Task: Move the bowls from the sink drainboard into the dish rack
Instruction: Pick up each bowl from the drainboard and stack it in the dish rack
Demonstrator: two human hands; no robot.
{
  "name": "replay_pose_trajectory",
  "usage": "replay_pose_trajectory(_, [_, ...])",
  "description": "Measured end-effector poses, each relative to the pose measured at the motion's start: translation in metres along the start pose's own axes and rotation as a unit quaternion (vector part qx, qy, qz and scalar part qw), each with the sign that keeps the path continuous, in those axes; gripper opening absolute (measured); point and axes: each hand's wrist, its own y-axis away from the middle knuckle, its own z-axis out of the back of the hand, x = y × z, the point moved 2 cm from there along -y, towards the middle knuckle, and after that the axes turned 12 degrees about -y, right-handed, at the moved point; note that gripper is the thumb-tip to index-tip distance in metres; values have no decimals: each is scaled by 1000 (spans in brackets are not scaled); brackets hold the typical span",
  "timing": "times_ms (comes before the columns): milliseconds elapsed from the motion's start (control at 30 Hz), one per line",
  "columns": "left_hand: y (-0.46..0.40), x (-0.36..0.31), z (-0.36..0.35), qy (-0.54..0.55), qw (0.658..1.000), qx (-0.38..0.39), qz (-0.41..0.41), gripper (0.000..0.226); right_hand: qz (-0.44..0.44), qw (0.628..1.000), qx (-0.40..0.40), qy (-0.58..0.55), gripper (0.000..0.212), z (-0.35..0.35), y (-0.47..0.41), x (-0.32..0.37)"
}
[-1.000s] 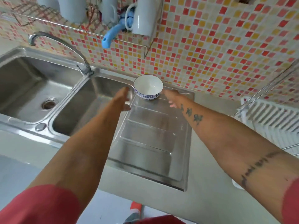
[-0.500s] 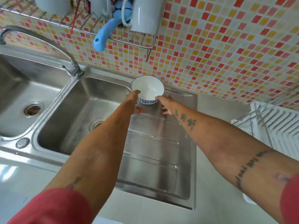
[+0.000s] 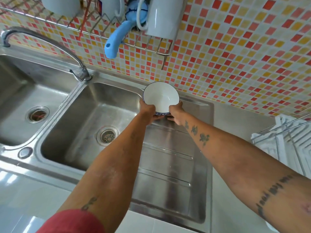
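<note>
Bowl (image 3: 160, 96) — clasped between both hands' fingers (image 3: 177, 106).

Round ceramic bowl (image 3: 160, 96): white interior, dark blue rim line, blue-and-white patterned band at base. Wall mosaic tiles (image 3: 235, 56): red, orange, yellow, cream squares. Above the bowl, brush handle (image 3: 116, 42): light blue.

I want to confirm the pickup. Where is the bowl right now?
In the head view, the bowl is at the drainboard's far end by the tiled wall, gripped between the left hand and right hand.
</note>
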Motion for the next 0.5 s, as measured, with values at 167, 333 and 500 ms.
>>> replay_pose_trajectory(167, [8,5,1,2,1000,4,-4,58,17,1000,-8,-8,54,2,5,-9])
replay_pose_trajectory(333, [19,14,-2,17,1000,4,-21,63,23,998,-6,-57,51,7,12,-19])
replay_pose_trajectory(500, [39,27,-7,16,999,6,-39,74,3,993,-3,-121,54,21,28,-29])
